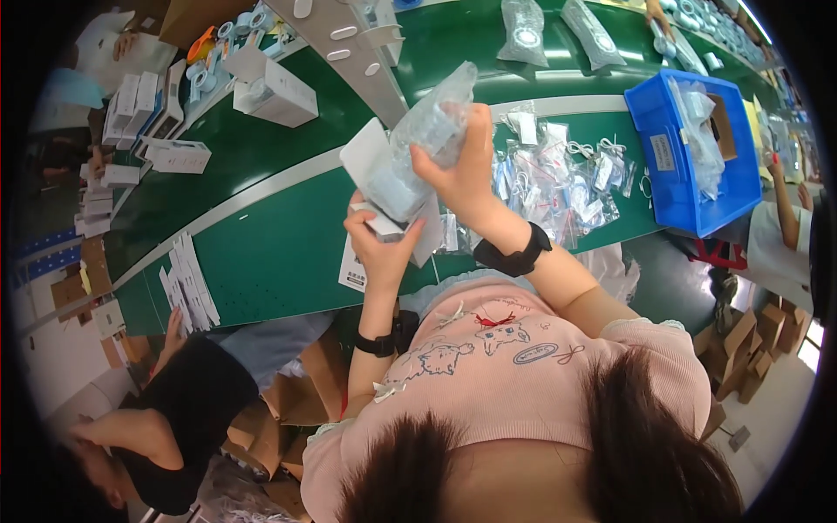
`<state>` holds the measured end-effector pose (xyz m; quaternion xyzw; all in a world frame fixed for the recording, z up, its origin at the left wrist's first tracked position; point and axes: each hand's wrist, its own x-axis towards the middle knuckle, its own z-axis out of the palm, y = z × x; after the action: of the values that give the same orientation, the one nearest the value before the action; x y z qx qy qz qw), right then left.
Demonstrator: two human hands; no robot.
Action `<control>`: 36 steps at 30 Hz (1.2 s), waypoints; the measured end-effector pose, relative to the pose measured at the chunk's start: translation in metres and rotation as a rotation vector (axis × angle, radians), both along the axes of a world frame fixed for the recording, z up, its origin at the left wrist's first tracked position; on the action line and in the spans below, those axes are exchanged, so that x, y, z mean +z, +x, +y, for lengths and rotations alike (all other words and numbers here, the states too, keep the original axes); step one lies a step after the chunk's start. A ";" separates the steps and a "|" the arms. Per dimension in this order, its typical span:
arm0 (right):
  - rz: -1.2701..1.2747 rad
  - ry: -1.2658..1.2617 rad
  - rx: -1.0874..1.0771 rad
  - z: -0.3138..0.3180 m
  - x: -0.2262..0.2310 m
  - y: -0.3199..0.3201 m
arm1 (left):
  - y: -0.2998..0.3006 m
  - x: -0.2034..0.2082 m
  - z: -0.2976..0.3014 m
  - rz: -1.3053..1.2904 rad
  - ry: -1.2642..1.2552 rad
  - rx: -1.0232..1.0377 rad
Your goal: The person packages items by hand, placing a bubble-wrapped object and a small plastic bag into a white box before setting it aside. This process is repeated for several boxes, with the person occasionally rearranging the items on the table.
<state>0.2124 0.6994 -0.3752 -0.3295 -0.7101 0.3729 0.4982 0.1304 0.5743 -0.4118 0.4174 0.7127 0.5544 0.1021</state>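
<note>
Over the green worktable, my left hand (384, 240) grips a small white carton (364, 161) from below, its flap standing up. From above, my right hand (462, 170) has its fingers round a light-blue device in a clear bubble-wrap bag (423, 131). The lower end of the bagged device sits at the carton's mouth, partly inside it; the bag's loose top sticks up past my fingers. A printed white card or leaflet (352, 268) lies on the table beside my left hand. Right of my hands are many small clear bags (558, 179) with cables and white parts.
A blue plastic bin (656, 187) with bubble wrap stands at the right. Along the far green belt (453, 52) lie more bagged devices (525, 35) and an open white box (277, 90). A metal post (349, 44) rises ahead. Stacked folded papers (190, 283) and a co-worker in black (187, 410) are at left.
</note>
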 end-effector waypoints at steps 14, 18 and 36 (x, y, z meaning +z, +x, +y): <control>-1.002 0.028 -0.218 0.129 -0.146 0.114 | -0.008 -0.030 0.036 0.059 -0.050 -0.155; -0.967 -0.068 -0.039 0.153 -0.164 0.132 | -0.008 -0.009 0.039 0.093 -0.108 -0.171; -0.573 0.607 0.658 0.033 -0.032 0.035 | -0.025 0.006 0.039 -0.178 -0.237 -0.005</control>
<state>0.2473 0.7319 -0.4071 -0.0189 -0.9595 0.1824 0.2139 0.1058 0.6130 -0.4060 0.3533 0.7605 0.5008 0.2147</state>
